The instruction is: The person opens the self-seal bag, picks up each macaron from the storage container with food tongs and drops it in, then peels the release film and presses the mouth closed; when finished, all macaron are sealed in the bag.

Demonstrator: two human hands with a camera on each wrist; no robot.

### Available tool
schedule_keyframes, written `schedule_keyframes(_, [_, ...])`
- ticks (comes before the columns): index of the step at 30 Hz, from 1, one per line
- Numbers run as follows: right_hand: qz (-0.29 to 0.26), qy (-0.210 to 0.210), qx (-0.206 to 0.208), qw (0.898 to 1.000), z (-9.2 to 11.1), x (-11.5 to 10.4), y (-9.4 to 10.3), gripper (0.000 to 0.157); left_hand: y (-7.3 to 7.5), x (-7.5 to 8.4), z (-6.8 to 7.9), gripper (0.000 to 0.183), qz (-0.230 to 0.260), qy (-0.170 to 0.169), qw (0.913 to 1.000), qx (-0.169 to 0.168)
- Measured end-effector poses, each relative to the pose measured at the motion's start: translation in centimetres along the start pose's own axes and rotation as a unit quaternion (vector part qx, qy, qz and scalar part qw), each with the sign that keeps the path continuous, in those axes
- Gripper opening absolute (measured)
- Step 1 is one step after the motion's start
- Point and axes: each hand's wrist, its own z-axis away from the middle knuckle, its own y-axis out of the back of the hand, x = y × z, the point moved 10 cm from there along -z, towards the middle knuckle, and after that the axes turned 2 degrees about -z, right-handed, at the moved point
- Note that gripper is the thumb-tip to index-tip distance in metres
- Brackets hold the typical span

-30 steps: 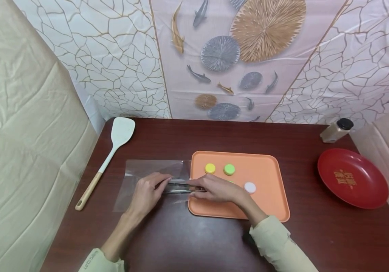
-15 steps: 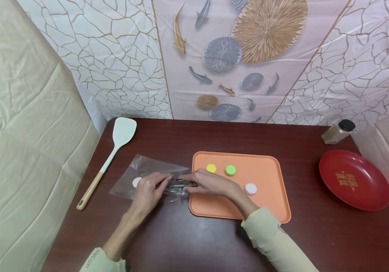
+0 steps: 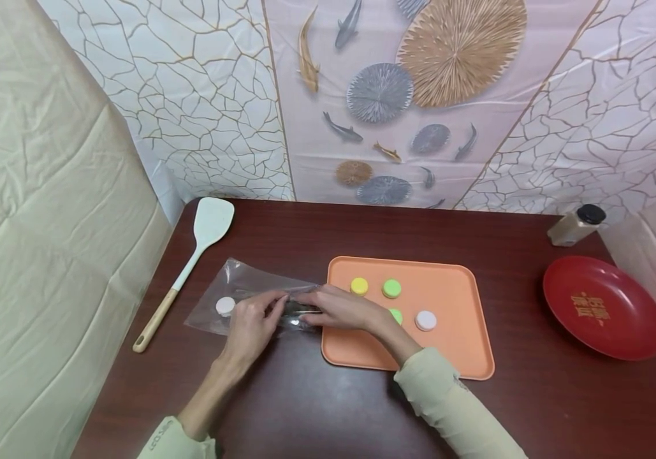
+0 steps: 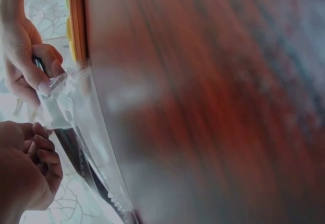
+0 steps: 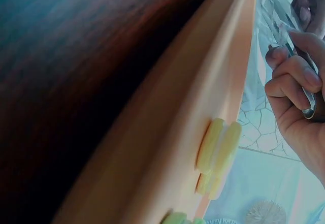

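Note:
A clear plastic bag (image 3: 264,278) lies left of the orange tray (image 3: 448,287), with a white macaron (image 3: 225,306) showing in its left part. My left hand (image 3: 252,322) pinches the bag's edge between thumb and fingers. Close to its right, my right hand (image 3: 345,308) grips a pair of metal tongs (image 3: 303,311), whose far part runs into the bag. In the left wrist view, the tongs' dark strip (image 4: 76,153) shows along the plastic. The tongs' tips are hidden behind my left hand. On the tray sit a yellow macaron (image 3: 359,286), green macarons (image 3: 392,289) and a pale macaron (image 3: 426,320).
A white spatula (image 3: 213,220) with a wooden handle lies at the table's left. A red plate (image 3: 620,306) stands at the right, and a black-capped jar (image 3: 573,228) stands behind it. Patterned cloth (image 3: 328,166) hangs beyond the table's back edge.
My right hand and the tongs have moved left, deeper into the bag. The bag's left part has shifted and tilted. The white macaron has come into view left of my left hand.

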Motion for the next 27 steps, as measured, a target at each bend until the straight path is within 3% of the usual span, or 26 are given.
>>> schedule_keyframes(3, [-0.002, -0.032, 0.000, 1.000, 0.7, -1.3, 1.0, 0.044, 0.0, -0.1, -0.2, 0.014, -0.006, 0.011, 0.9999, 0.003])
schedule_keyframes(6, [-0.006, -0.063, 0.003, 0.998, 2.0, -2.2, 1.9, 0.050, 0.9, 1.3, -1.0, 0.012, -0.018, 0.014, 0.9997, 0.000])
schedule_keyframes(11, [-0.040, -0.123, 0.016, 0.992, 5.3, -5.0, 5.1, 0.043, 2.1, 3.5, -2.2, 0.006, -0.028, 0.016, 0.9995, 0.000])
schedule_keyframes(16, [-0.043, -0.166, 0.048, 0.984, 10.7, -6.0, 7.2, 0.035, 2.3, 3.6, -2.7, 0.009, -0.043, 0.041, 0.9982, -0.006])
schedule_keyframes(21, [-0.034, -0.166, 0.084, 0.982, 16.6, -6.5, 8.5, 0.027, 2.1, 3.1, -2.9, 0.006, -0.051, 0.058, 0.9970, -0.002])
schedule_keyframes(27, [-0.025, -0.224, 0.164, 0.960, 24.8, -6.5, 10.3, 0.026, 1.7, 2.5, -2.8, 0.004, -0.055, 0.096, 0.9937, -0.016])
